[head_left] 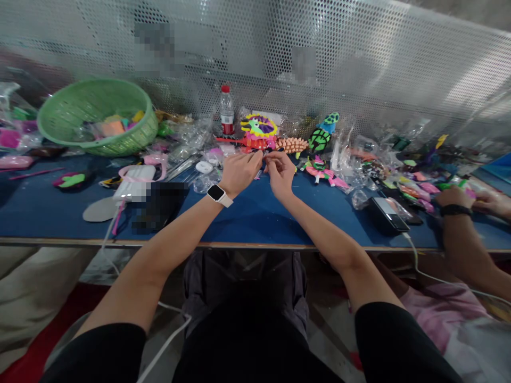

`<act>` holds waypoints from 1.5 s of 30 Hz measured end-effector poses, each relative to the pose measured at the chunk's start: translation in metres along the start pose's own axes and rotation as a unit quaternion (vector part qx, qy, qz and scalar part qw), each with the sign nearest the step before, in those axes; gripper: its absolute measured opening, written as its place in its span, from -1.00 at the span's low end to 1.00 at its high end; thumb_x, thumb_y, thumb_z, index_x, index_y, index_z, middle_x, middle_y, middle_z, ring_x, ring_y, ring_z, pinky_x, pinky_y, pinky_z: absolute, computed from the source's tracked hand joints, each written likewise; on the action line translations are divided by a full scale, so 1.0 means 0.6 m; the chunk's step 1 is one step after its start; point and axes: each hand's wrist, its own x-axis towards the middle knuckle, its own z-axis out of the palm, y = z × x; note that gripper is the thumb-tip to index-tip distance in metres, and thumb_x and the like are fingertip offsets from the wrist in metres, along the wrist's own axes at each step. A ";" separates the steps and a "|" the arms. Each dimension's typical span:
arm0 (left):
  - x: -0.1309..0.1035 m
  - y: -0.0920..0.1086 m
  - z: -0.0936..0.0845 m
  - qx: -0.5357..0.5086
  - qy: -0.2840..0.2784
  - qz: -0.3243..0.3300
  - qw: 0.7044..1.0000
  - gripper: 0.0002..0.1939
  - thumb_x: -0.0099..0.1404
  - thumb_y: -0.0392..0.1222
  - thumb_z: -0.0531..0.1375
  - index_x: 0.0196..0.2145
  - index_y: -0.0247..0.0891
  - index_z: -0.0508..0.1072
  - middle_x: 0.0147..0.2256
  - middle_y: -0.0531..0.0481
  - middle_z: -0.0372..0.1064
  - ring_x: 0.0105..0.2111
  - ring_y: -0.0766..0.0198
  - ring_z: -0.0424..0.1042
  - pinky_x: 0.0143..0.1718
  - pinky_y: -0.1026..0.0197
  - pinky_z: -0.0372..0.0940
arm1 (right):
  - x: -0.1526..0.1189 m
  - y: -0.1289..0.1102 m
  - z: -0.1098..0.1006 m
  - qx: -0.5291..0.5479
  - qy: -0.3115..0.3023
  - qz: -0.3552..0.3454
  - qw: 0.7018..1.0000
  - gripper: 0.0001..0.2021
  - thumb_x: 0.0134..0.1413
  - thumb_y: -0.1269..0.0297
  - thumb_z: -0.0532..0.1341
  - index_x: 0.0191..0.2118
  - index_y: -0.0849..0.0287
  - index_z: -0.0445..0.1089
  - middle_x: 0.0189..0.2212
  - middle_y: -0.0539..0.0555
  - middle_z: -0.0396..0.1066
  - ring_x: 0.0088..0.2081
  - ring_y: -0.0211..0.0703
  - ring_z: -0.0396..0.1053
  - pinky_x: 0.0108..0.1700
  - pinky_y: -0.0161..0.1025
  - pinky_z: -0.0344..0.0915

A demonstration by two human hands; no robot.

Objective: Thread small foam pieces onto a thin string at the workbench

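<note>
The left hand [241, 171] and right hand [280, 173] pinch fingertips together on a small piece [264, 153] — too tiny to identify — nearer than the bottle [227, 113] and to its right. Light, even pressure probably suits it, clear of the red toy [255, 142] right of the bottle.

I'm getting dull, greyish light on my feed, with the strongest glare washing pale across the upper right of the perforated metal panel [259, 32]. Small highlights glint off the clear plastic bags [194, 139]. Below the counter [255, 226] it goes dim, and the black shirt [247, 340] loses nearly all its detail. The wide view stretches things at my left and right edges, where they soften. Between the hands [241, 173], fine detail is unclear to me. Pixelated blocks mask several patches.
</note>
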 end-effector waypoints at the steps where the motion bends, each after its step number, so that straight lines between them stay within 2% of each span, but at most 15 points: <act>1: 0.000 0.001 -0.001 -0.004 -0.004 -0.004 1.000 -0.68 0.68 -0.15 0.07 -0.01 -0.24 0.63 -0.30 -0.19 0.66 -0.32 0.10 0.61 -0.26 0.12 0.31 | -0.001 -0.003 0.000 0.004 0.001 -0.005 1.000 -0.69 0.41 -0.13 0.30 -0.15 0.01 0.50 -0.42 -0.03 0.43 -0.46 -0.22 0.39 -0.35 -0.19 0.45; 8: -0.001 0.002 0.001 0.001 -0.013 -0.001 1.000 -0.66 0.68 -0.13 0.06 -0.04 -0.25 0.62 -0.32 -0.19 0.65 -0.34 0.12 0.62 -0.28 0.12 0.32 | 0.000 -0.012 -0.001 0.007 0.003 -0.010 1.000 -0.56 0.32 -0.26 0.35 -0.25 0.02 0.38 -0.45 -0.08 0.35 -0.50 -0.28 0.31 -0.44 -0.25 0.32; 11: -0.002 0.001 0.006 0.007 -0.010 -0.005 1.000 -0.68 0.67 -0.15 0.07 -0.08 -0.23 0.63 -0.34 -0.17 0.65 -0.37 0.13 0.60 -0.28 0.12 0.32 | 0.003 -0.006 -0.003 -0.005 0.009 -0.003 1.000 -0.53 0.36 -0.31 0.29 -0.27 0.01 0.33 -0.47 -0.09 0.31 -0.52 -0.29 0.27 -0.46 -0.25 0.28; 14: -0.002 0.001 0.010 0.005 -0.005 -0.013 1.000 -0.67 0.67 -0.17 0.06 -0.11 -0.21 0.63 -0.34 -0.15 0.65 -0.39 0.14 0.58 -0.30 0.12 0.31 | 0.008 0.004 -0.007 -0.027 0.014 0.002 1.000 -0.54 0.41 -0.31 0.23 -0.22 0.01 0.38 -0.41 -0.05 0.37 -0.50 -0.28 0.30 -0.44 -0.23 0.30; 17: -0.001 -0.002 0.010 -0.010 0.002 -0.025 1.000 -0.68 0.68 -0.14 0.06 -0.04 -0.19 0.62 -0.24 -0.15 0.68 -0.33 0.14 0.60 -0.28 0.12 0.33 | 0.015 0.009 -0.019 -0.061 0.014 -0.019 0.998 -0.60 0.41 -0.24 0.27 -0.18 0.02 0.46 -0.32 0.01 0.46 -0.38 -0.21 0.40 -0.36 -0.20 0.35; 20: 0.001 -0.007 0.007 -0.038 -0.004 -0.034 0.999 -0.70 0.69 -0.13 0.07 0.02 -0.17 0.62 -0.14 -0.17 0.69 -0.21 0.11 0.64 -0.18 0.10 0.38 | 0.023 -0.001 -0.035 -0.111 0.025 -0.064 0.991 -0.66 0.36 -0.17 0.32 -0.05 -0.01 0.54 -0.16 0.08 0.53 -0.18 -0.10 0.48 -0.22 -0.13 0.45; 23: 0.001 -0.012 0.007 -0.057 -0.010 -0.037 0.998 -0.71 0.68 -0.13 0.09 0.03 -0.15 0.63 -0.11 -0.18 0.69 -0.17 0.09 0.65 -0.13 0.08 0.40 | 0.029 -0.016 -0.044 -0.140 -0.018 -0.082 0.987 -0.63 0.27 -0.20 0.41 -0.04 -0.04 0.59 -0.11 0.09 0.59 -0.04 -0.01 0.52 0.00 -0.01 0.52; 25: 0.000 -0.013 0.010 -0.068 -0.009 -0.041 0.997 -0.72 0.68 -0.12 0.10 0.01 -0.15 0.62 -0.12 -0.17 0.69 -0.18 0.10 0.64 -0.13 0.08 0.41 | 0.031 -0.022 -0.044 -0.119 -0.061 -0.059 0.989 -0.61 0.27 -0.25 0.39 -0.12 -0.03 0.61 -0.22 0.06 0.61 -0.14 -0.03 0.56 -0.01 0.01 0.54; 27: -0.002 -0.012 0.014 -0.087 -0.009 -0.047 0.995 -0.75 0.67 -0.12 0.12 0.03 -0.17 0.61 -0.09 -0.18 0.68 -0.16 0.11 0.64 -0.13 0.10 0.42 | 0.033 -0.021 -0.042 -0.082 -0.080 -0.021 0.993 -0.58 0.30 -0.29 0.34 -0.17 -0.01 0.60 -0.37 0.01 0.56 -0.34 -0.11 0.52 -0.16 -0.04 0.55; 29: -0.003 -0.009 0.019 -0.108 -0.009 -0.049 0.993 -0.76 0.66 -0.13 0.15 0.09 -0.20 0.58 -0.03 -0.19 0.67 -0.11 0.11 0.64 -0.10 0.11 0.44 | 0.037 -0.014 -0.041 -0.054 -0.072 0.012 0.996 -0.56 0.31 -0.30 0.33 -0.17 0.00 0.59 -0.46 -0.04 0.49 -0.50 -0.19 0.41 -0.34 -0.11 0.48; 31: -0.004 -0.008 0.023 -0.123 -0.006 -0.053 0.991 -0.75 0.65 -0.15 0.16 0.14 -0.23 0.55 0.02 -0.22 0.64 -0.06 0.10 0.64 -0.05 0.11 0.46 | 0.043 -0.006 -0.043 -0.041 -0.045 0.028 0.998 -0.53 0.31 -0.34 0.32 -0.15 0.00 0.57 -0.50 -0.06 0.41 -0.57 -0.25 0.31 -0.46 -0.18 0.37; 34: -0.005 -0.009 0.027 -0.137 0.007 -0.059 0.989 -0.76 0.66 -0.15 0.14 0.10 -0.26 0.55 0.01 -0.24 0.62 -0.06 0.10 0.62 -0.04 0.10 0.46 | 0.055 0.001 -0.049 -0.035 -0.009 0.031 0.999 -0.44 0.28 -0.46 0.25 -0.15 -0.01 0.52 -0.56 -0.11 0.24 -0.60 -0.29 0.17 -0.54 -0.23 0.19; 38: -0.004 -0.012 0.027 -0.154 0.017 -0.046 0.987 -0.78 0.67 -0.14 0.14 -0.02 -0.24 0.58 -0.09 -0.18 0.60 -0.12 0.13 0.60 -0.08 0.12 0.45 | 0.062 -0.006 -0.053 -0.031 -0.021 0.025 0.999 -0.37 0.15 -0.55 0.28 -0.27 0.00 0.50 -0.62 -0.15 0.04 -0.61 -0.30 0.01 -0.56 -0.23 0.05; 42: -0.001 -0.008 0.022 -0.176 0.034 -0.057 0.982 -0.80 0.65 -0.12 0.18 -0.06 -0.22 0.58 -0.14 -0.13 0.59 -0.19 0.17 0.56 -0.10 0.11 0.45 | 0.064 -0.017 -0.053 -0.029 -0.015 0.017 0.999 -0.34 0.06 -0.58 0.33 -0.37 0.01 0.50 -0.62 -0.14 0.03 -0.60 -0.30 -0.04 -0.56 -0.22 -0.02; 45: 0.001 -0.005 0.018 -0.194 0.038 -0.079 0.977 -0.77 0.65 -0.08 0.16 -0.09 -0.21 0.57 -0.18 -0.12 0.59 -0.28 0.20 0.52 -0.17 0.13 0.43 | 0.065 -0.020 -0.053 -0.017 -0.012 0.039 0.999 -0.33 0.02 -0.59 0.34 -0.37 0.01 0.49 -0.62 -0.14 0.05 -0.60 -0.31 -0.04 -0.57 -0.23 0.00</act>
